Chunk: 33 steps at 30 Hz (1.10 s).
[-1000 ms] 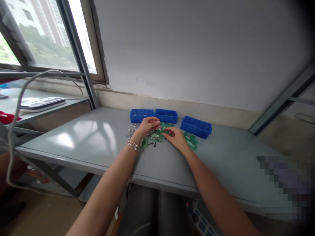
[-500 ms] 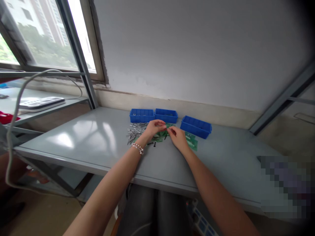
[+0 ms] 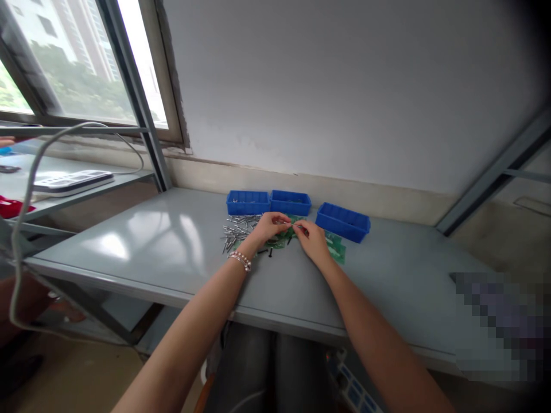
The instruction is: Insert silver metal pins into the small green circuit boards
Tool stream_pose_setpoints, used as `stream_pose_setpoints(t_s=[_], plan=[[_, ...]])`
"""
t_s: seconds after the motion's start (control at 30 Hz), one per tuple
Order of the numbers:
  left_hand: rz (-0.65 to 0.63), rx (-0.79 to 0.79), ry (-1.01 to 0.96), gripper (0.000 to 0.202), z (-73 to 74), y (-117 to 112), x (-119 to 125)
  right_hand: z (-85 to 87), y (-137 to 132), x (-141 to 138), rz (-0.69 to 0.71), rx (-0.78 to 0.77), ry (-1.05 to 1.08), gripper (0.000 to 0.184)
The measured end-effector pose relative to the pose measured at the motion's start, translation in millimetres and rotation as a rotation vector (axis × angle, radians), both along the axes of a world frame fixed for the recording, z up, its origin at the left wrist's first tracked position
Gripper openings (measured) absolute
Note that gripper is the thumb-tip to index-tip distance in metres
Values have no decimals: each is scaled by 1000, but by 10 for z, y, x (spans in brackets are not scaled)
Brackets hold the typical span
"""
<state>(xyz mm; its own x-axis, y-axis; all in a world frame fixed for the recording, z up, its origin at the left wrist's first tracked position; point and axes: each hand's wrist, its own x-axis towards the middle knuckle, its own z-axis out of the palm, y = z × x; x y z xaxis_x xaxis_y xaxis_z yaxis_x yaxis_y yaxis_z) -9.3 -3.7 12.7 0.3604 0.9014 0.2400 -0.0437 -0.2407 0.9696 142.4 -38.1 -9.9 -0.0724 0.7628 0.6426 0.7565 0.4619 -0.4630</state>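
Note:
My left hand [image 3: 267, 228] and my right hand [image 3: 311, 238] meet over several green circuit boards [image 3: 336, 248] lying on the grey table [image 3: 163, 241]. Both hands are closed in a pinch around a small metal pin [image 3: 296, 225] held between them, fingertips almost touching. A loose pile of metal pins [image 3: 236, 231] lies just left of my left hand. A bead bracelet [image 3: 241, 259] circles my left wrist. Most of the boards are hidden under my hands.
Three blue plastic bins [image 3: 343, 221] stand in a row behind the boards, near the wall. A few dark screws [image 3: 270, 252] lie in front of the boards. A power strip [image 3: 71, 180] and grey cable sit on a shelf at the left by the window.
My left hand has slid right and a little nearer, uncovering the pile of pins. My right hand lifted off the boards and its fingertips have come to meet the left hand's.

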Motion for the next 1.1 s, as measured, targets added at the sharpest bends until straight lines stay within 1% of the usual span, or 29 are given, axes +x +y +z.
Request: stream_pose_setpoints(t_s=[0.27, 0.5, 0.7, 0.83, 1.1], plan=[[-39, -11, 58, 23, -5, -10, -8, -6, 7, 11, 2, -6, 5, 21], [-33, -10, 77, 18, -4, -9, -7, -6, 6, 7, 16, 3, 10, 20], [-49, 1, 109, 21, 5, -14, -8, 12, -7, -10, 22, 20, 23, 21], [-47, 21, 140, 22, -2, -2, -11, 18, -13, -16, 21, 29, 31, 21], [-15, 50, 203, 16, -33, 34, 2, -2, 0, -5, 9, 15, 7, 19]])
